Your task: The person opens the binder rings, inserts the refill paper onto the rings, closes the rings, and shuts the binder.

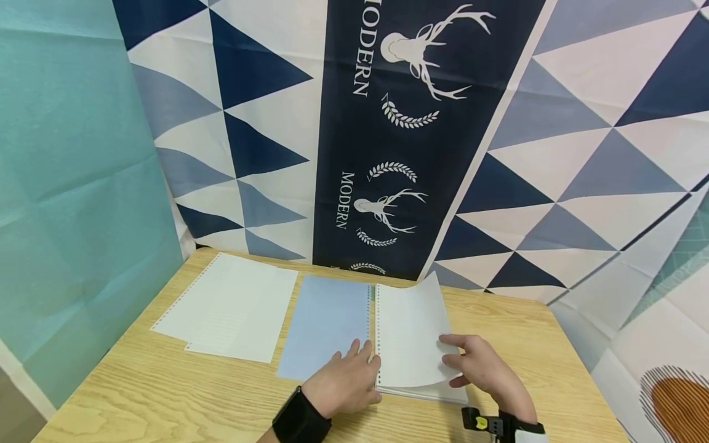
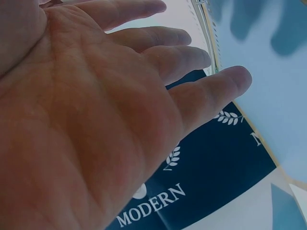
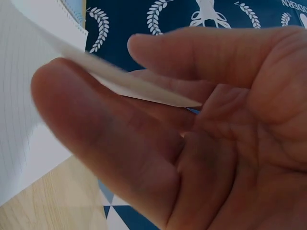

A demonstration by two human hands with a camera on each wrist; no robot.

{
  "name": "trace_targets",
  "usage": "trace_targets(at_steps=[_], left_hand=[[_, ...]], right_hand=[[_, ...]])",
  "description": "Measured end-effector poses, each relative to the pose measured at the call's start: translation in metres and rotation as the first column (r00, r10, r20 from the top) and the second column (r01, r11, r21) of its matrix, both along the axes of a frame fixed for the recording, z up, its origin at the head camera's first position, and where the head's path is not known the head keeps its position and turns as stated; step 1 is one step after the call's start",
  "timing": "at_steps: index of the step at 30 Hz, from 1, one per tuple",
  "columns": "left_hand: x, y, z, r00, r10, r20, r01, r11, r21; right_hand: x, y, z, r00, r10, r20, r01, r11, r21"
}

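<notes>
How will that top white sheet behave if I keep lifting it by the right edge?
Probably floppy: the top sheet already bows upward where the right hand pinches its edge. Likely very light, since thumb and fingers alone raise it. It may tear at the punched holes along its left edge, where the left hand presses beside the binding.

Bare left hand (image 1: 344,384), wide black band behind fingers at wrist. Bare right hand (image 1: 483,368), black-and-white wrist strap, small black mount with yellow detail.

The right hand (image 1: 482,368) hides the lifted sheet's (image 1: 410,335) near right corner; the sheet's edge (image 3: 139,86) blurs in the right wrist view.
</notes>
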State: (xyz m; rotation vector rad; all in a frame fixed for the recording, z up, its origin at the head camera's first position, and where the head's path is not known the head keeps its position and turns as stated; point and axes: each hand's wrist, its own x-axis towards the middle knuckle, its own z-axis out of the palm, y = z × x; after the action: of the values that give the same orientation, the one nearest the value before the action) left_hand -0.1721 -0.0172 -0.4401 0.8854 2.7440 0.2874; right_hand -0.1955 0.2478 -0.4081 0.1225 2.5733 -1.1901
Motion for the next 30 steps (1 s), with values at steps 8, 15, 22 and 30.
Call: trace_targets(at_steps=[8, 15, 22, 30], left_hand=[[0.0022, 0.0031, -0.0025, 0.999, -0.008, 0.048, 0.007, 1.000, 0.006], [0.0046, 0.0074, -0.0038, 0.997, -0.064, 0.038, 0.065, 0.997, -0.031], [0.0068, 0.0072, -0.0057, 0.996, -0.088, -0.008, 0.088, 0.995, -0.041], [0.0065, 0.0068, -0.0064, 0.996, -0.085, -0.017, 0.085, 0.996, -0.035]], right_hand=[[-0.0007, 0.0003, -0.0015, 0.999, 0.019, 0.043, -0.021, 0.999, 0.048], [-0.0012, 0.0015, -0.0005, 0.999, 0.029, 0.045, -0.030, 0.999, 0.037], [-0.0001, 0.0030, 0.0013, 0.999, 0.040, 0.037, -0.041, 0.999, 0.013], [0.0015, 0.0049, 0.0020, 0.998, 0.026, 0.062, -0.027, 0.999, 0.017]])
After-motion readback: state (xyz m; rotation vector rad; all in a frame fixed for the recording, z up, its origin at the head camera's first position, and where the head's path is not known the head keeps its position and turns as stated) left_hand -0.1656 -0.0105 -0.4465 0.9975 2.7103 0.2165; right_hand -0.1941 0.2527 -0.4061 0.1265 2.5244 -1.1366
